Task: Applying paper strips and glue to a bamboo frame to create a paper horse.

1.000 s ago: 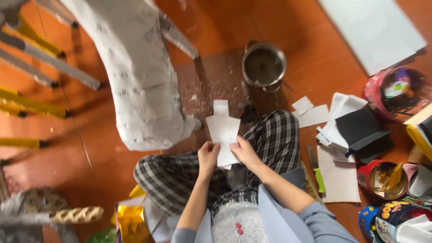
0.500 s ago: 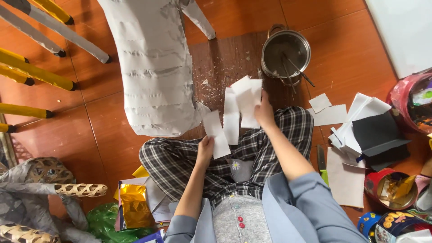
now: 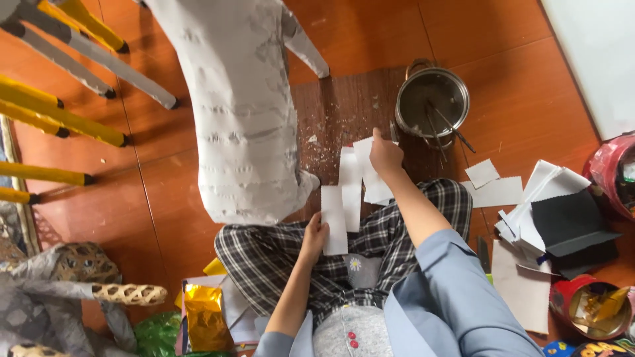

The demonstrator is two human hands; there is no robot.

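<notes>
I sit on the floor in checked trousers. My left hand (image 3: 315,233) grips the lower edge of a white paper strip (image 3: 334,218) held upright over my knee. My right hand (image 3: 385,157) reaches forward and holds a second white paper piece (image 3: 370,182) near a metal pot (image 3: 432,100). A third strip (image 3: 349,185) lies between the two. A large white paper-covered sculpture (image 3: 238,106) stands just left of my hands.
Stirring sticks rest in the pot. Loose white and black paper sheets (image 3: 552,211) lie at right, with a red tin (image 3: 591,309) and a red bucket (image 3: 612,173). Yellow and grey chair legs (image 3: 66,73) stand at left. A gold foil bag (image 3: 204,317) lies by my left hip.
The single paper held by both hands has come apart into strips. My right hand has moved forward toward the pot with one piece while my left hand stays over my knee.
</notes>
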